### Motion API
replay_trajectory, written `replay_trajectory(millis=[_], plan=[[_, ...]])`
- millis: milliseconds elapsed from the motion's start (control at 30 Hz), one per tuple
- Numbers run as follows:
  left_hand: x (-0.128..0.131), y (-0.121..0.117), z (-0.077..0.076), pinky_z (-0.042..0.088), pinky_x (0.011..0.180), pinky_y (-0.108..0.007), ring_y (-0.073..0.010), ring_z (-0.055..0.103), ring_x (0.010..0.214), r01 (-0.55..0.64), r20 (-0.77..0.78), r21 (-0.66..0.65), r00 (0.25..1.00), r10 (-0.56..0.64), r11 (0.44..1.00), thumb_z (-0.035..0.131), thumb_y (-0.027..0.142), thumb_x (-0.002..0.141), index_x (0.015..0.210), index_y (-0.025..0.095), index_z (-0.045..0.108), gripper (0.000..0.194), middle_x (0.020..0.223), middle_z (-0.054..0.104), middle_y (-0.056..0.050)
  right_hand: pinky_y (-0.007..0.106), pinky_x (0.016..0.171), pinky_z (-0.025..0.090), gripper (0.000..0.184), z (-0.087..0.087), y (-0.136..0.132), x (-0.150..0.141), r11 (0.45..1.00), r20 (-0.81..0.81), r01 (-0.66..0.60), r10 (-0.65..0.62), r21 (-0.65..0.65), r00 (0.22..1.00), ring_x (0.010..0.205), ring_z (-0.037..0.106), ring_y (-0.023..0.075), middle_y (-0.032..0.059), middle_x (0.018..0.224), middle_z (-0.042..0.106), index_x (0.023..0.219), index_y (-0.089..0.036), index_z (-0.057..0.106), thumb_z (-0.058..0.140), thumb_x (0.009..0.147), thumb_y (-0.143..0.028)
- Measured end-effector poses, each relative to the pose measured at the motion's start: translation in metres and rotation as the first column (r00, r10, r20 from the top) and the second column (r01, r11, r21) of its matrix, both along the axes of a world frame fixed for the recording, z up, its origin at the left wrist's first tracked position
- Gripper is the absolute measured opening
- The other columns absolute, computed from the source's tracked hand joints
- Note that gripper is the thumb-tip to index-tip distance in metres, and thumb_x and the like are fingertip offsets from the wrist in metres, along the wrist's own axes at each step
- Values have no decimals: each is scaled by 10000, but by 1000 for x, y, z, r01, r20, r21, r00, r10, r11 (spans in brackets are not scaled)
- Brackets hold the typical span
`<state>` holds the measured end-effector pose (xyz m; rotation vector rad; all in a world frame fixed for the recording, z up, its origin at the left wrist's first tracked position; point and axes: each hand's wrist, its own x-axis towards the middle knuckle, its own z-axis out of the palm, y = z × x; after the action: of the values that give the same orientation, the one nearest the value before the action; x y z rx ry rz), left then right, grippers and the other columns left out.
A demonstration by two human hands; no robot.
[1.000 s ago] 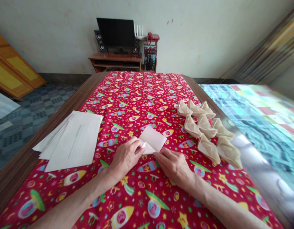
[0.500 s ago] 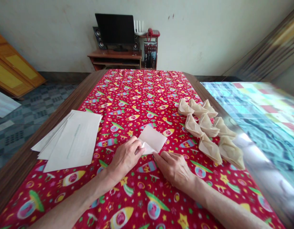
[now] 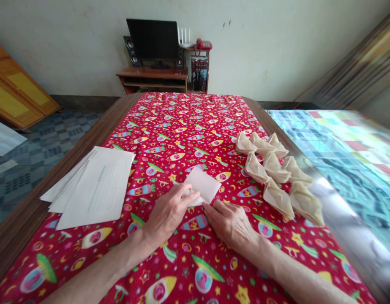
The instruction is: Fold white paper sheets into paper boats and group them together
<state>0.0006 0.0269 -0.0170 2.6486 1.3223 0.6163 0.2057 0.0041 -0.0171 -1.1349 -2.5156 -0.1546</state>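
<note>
Right now we have the small folded paper (image 3: 203,183) lying on the red patterned cloth (image 3: 169,139) between our hands. Our left hand (image 3: 170,212) bends over its near left edge, fingers close together on the fold; whether they pinch it, we cannot tell. Our right hand (image 3: 230,223) touches the near corner with fingertips pressed together, the other fingers curled.

You've got soft daylight, with white glare along the table's right edge (image 3: 336,211). Curtain (image 3: 356,69) looks blurred, stretched.
</note>
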Motion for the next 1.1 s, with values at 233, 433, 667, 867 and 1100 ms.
replay_trajectory(millis=[233,433,667,867,1100], plan=[[5,-5,19,434,915,-318,-164,508,1033,167,-172,-36,970,-170,985,425,173,943,1170,218,556,266,1135,585,-13,244,490,332,191,2,0,-2,1000,40,9,-7,-30,999,568,513,111,14,687,560,974,-140,616,436,910,-148],[3,-11,21,404,913,-346,-203,494,1110,135,-283,9,951,-127,991,433,129,924,1264,211,499,355,1234,570,-24,246,480,328,189,5,0,-1,999,31,12,-11,-46,999,560,521,110,12,688,567,957,-135,621,441,911,-173],[-5,-19,18,400,922,-372,-218,469,1157,95,-339,8,937,-87,995,413,90,903,1323,217,448,440,1339,512,-13,258,485,336,215,1,0,4,999,28,-13,14,-38,1000,555,514,121,12,670,556,977,-118,620,418,919,-162],[-14,-21,12,407,914,-371,-217,463,1163,115,-340,62,936,-87,991,393,12,844,1300,200,479,501,1374,487,-10,257,508,353,220,2,-6,10,996,32,0,3,-85,999,601,530,130,19,715,571,1018,-126,601,403,929,-163],[-27,-29,7,374,969,-361,-214,436,1199,122,-333,88,939,-86,989,378,-31,791,1309,178,478,567,1383,478,-17,268,506,344,211,2,-7,11,997,52,-2,6,-79,999,596,534,139,19,718,576,1023,-119,599,420,923,-166]])
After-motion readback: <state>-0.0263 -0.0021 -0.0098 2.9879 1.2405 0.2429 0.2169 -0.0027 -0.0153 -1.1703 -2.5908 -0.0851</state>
